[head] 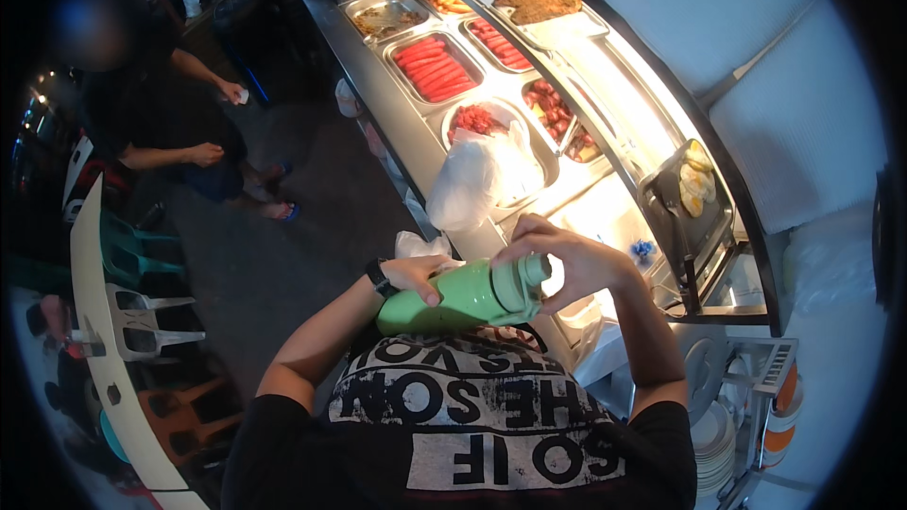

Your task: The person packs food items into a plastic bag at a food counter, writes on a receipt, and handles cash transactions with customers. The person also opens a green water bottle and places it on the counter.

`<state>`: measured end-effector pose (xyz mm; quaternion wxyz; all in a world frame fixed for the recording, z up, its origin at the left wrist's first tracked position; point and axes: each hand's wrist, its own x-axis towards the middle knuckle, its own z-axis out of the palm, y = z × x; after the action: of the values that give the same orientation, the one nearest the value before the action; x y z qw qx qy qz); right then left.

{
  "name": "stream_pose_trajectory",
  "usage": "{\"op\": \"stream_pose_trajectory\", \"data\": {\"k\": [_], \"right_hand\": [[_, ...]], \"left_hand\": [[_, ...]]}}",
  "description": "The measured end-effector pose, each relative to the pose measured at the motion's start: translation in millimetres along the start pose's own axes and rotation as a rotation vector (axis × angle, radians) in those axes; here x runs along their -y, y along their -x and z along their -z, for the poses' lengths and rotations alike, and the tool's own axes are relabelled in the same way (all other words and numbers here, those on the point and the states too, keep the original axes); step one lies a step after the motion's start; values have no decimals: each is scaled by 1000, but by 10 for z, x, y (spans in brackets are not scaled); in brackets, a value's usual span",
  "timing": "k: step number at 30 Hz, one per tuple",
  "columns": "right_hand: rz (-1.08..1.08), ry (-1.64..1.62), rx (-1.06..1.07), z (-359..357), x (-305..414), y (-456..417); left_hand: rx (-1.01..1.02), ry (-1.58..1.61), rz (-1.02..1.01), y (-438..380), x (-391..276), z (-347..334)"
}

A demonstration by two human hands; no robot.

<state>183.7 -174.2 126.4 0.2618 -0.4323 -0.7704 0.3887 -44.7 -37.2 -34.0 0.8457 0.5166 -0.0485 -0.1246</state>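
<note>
A green water bottle (446, 297) lies tilted across my chest, its lid end to the right. My left hand (411, 280), with a black watch on the wrist, holds the bottle's body. At the lid, my right hand (567, 258) grips with thumb and fingers; its palm side is partly hidden. Just beyond the bottle, a filled white plastic bag (464, 184) rests at the edge of the food counter, in front of a tray of red chopped food (476, 120). A smaller white bag (419, 244) shows behind my left hand.
Steel trays of red sausages (434, 69) and other food stand under a curved glass guard. At right are a black pan with fried eggs (696, 184) and stacked plates (712, 432). Another person (163, 106) stands at left, near plastic chairs (142, 255) and a long table (106, 312).
</note>
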Motion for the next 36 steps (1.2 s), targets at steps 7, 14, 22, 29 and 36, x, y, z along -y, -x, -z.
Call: {"op": "stream_pose_trajectory", "data": {"k": [7,14,22,29,36], "right_hand": [[-629,-27,-243,-297,176,-149],[-445,-237,-126,93,628,204],[-62,-143,80,-328,98,-695],[-250,-358,-42,-909,189,-786],[-403,-20,-617,-1233,683,-955]], "left_hand": [[-185,-65,-84,219,52,-73],[-352,256,-203,564,282,-122],[-219,225,-135,723,552,-174],[-400,-149,-14,1277,332,-458],[-548,-125,-114,1847,414,-471]]}}
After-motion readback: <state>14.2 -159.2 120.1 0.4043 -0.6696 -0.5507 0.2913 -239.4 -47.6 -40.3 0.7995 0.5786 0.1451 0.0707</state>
